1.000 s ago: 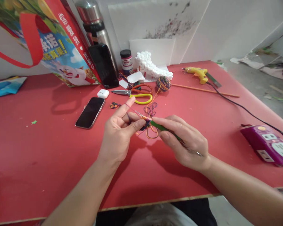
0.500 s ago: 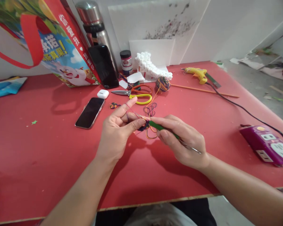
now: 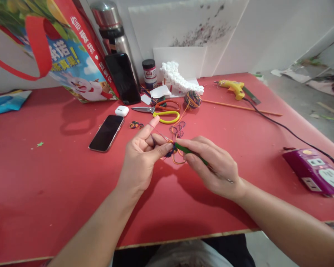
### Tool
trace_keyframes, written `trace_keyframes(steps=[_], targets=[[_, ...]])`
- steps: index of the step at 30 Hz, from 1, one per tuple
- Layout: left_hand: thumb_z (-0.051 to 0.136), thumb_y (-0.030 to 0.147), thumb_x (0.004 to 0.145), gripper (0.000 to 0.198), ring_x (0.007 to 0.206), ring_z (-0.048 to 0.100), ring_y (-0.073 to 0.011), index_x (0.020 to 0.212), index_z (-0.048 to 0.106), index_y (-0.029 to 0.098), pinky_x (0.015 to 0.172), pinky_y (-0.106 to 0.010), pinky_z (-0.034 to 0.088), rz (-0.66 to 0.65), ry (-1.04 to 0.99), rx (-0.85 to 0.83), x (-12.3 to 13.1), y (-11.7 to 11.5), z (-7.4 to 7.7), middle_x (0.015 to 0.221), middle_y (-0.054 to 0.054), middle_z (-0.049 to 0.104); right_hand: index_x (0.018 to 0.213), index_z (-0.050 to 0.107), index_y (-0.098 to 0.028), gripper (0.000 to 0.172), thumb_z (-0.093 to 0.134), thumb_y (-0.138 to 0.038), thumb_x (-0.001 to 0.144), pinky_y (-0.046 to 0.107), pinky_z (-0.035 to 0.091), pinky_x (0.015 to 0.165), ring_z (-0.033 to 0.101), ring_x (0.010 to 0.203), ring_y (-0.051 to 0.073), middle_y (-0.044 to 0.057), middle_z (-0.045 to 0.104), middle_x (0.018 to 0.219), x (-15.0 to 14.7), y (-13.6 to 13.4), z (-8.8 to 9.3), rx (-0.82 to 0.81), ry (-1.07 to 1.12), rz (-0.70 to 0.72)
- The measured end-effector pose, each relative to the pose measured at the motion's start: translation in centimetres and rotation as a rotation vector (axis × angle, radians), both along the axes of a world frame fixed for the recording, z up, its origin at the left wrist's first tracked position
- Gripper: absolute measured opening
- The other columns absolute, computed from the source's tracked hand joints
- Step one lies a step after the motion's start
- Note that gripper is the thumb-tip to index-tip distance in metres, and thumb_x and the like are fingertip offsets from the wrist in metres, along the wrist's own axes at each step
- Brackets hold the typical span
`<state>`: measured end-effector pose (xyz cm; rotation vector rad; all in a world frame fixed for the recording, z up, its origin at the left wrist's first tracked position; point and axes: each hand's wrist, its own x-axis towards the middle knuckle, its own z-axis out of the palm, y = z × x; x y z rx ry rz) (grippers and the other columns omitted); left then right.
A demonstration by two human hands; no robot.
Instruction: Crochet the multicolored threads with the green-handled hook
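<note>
Between thumb and fingers, my left hand [image 3: 140,159] pinches a small piece of multicoloured crochet work [image 3: 171,151]. A strand of yarn [image 3: 160,132] runs over its raised index finger. My right hand [image 3: 215,163] is closed round the green handle of a crochet hook [image 3: 187,150], whose tip meets the work at the left thumb. Loose loops of yarn [image 3: 178,129] lie beyond the hands and lead back to a multicoloured yarn ball [image 3: 192,100]. A small finished-looking crochet piece [image 3: 136,125] rests on the table left of the hands.
Scissors [image 3: 163,112], an earbud case [image 3: 121,111] and a phone [image 3: 107,133] lie on the red table [image 3: 58,193]. Behind stand a second phone [image 3: 124,78], a steel flask [image 3: 108,22] and a gift bag [image 3: 80,70]. Rightward are a glue gun [image 3: 231,88] and a purple power strip [image 3: 314,170].
My right hand has rolled and shifted slightly left, so less of the hook's rear end shows. My left index finger has moved slightly, uncovering more of the small crochet piece.
</note>
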<state>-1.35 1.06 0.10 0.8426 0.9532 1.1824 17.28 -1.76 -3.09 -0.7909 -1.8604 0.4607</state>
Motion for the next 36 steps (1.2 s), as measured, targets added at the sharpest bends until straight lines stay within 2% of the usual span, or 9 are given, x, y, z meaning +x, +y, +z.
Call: trace_keyframes(steps=[5, 9, 12, 15, 18, 20, 23, 29, 36], targets=[[0.102, 0.013, 0.062, 0.112, 0.066, 0.063, -0.0095, 0.163, 0.052, 0.005, 0.070, -0.019, 0.054, 0.032, -0.059, -0.033, 0.4, -0.1, 0.2, 0.067, 0.006, 0.072, 0.149, 0.062, -0.016, 0.042, 0.057, -0.010, 0.108, 0.032, 0.066, 0.080, 0.072, 0.089, 0.019, 0.012, 0.076, 0.107, -0.4, -0.5, -0.3, 0.073, -0.009, -0.066], [0.100, 0.013, 0.066, 0.099, 0.067, 0.065, -0.0098, 0.157, 0.061, 0.011, 0.071, -0.020, 0.055, -0.028, -0.032, -0.006, 0.1, -0.1, 0.3, 0.069, 0.006, 0.072, 0.149, 0.063, -0.016, 0.040, 0.057, -0.012, 0.109, 0.031, 0.067, 0.080, 0.074, 0.089, 0.019, 0.011, 0.075, 0.104, 0.2, -0.1, 0.0, 0.099, -0.066, 0.046], [0.097, 0.010, 0.070, 0.093, 0.071, 0.065, -0.0098, 0.156, 0.063, 0.016, 0.074, -0.020, 0.056, 0.004, 0.040, 0.060, 0.1, -0.2, 0.1, 0.072, 0.006, 0.072, 0.142, 0.067, -0.014, 0.036, 0.058, -0.009, 0.108, 0.029, 0.066, 0.078, 0.072, 0.084, 0.017, 0.010, 0.074, 0.100, 0.1, -0.2, 0.2, 0.056, -0.064, -0.016], [0.096, 0.013, 0.073, 0.089, 0.071, 0.065, -0.0098, 0.155, 0.065, 0.018, 0.076, -0.021, 0.055, 0.034, 0.032, 0.073, 0.3, -0.4, 0.1, 0.073, 0.006, 0.072, 0.153, 0.059, -0.016, 0.046, 0.057, -0.009, 0.108, 0.036, 0.068, 0.083, 0.073, 0.093, 0.022, 0.014, 0.076, 0.110, -0.8, -0.7, 0.1, 0.123, -0.053, -0.082], [0.096, 0.014, 0.072, 0.088, 0.069, 0.065, -0.0095, 0.154, 0.066, 0.016, 0.075, -0.021, 0.055, -0.021, -0.045, 0.038, 0.3, -0.4, 0.4, 0.070, 0.006, 0.071, 0.160, 0.053, -0.016, 0.053, 0.055, -0.008, 0.108, 0.037, 0.069, 0.085, 0.073, 0.098, 0.023, 0.017, 0.075, 0.119, -1.1, -1.1, -0.1, 0.174, -0.052, -0.071], [0.098, 0.013, 0.070, 0.090, 0.068, 0.065, -0.0099, 0.153, 0.066, 0.015, 0.074, -0.021, 0.056, -0.063, -0.082, 0.019, 0.2, -0.3, 0.7, 0.070, 0.006, 0.071, 0.162, 0.052, -0.017, 0.052, 0.053, -0.011, 0.110, 0.036, 0.069, 0.084, 0.073, 0.096, 0.022, 0.015, 0.075, 0.115, -0.8, -1.0, -0.2, 0.188, -0.068, -0.042], [0.100, 0.012, 0.065, 0.093, 0.069, 0.068, -0.0103, 0.152, 0.067, 0.015, 0.075, -0.021, 0.057, -0.082, -0.098, -0.001, -0.2, 0.0, 0.9, 0.071, 0.005, 0.074, 0.160, 0.054, -0.017, 0.049, 0.053, -0.015, 0.111, 0.033, 0.069, 0.084, 0.073, 0.091, 0.020, 0.012, 0.073, 0.105, 0.0, -0.5, -0.2, 0.181, -0.084, 0.004], [0.099, 0.008, 0.065, 0.086, 0.068, 0.067, -0.0094, 0.146, 0.071, 0.010, 0.072, -0.019, 0.057, -0.056, -0.089, -0.003, -0.7, 0.5, 0.8, 0.069, 0.004, 0.073, 0.156, 0.060, -0.020, 0.048, 0.059, -0.012, 0.109, 0.033, 0.068, 0.082, 0.074, 0.089, 0.020, 0.011, 0.073, 0.104, 0.8, 0.0, 0.1, 0.133, -0.073, 0.035], [0.096, 0.009, 0.068, 0.080, 0.072, 0.069, -0.0121, 0.145, 0.072, 0.016, 0.079, -0.024, 0.058, -0.048, -0.039, 0.005, -0.9, 0.6, 0.9, 0.072, 0.004, 0.072, 0.152, 0.066, -0.020, 0.045, 0.059, -0.012, 0.108, 0.032, 0.068, 0.079, 0.075, 0.087, 0.019, 0.010, 0.074, 0.102, 1.1, 0.1, 0.6, 0.112, -0.079, 0.021]])
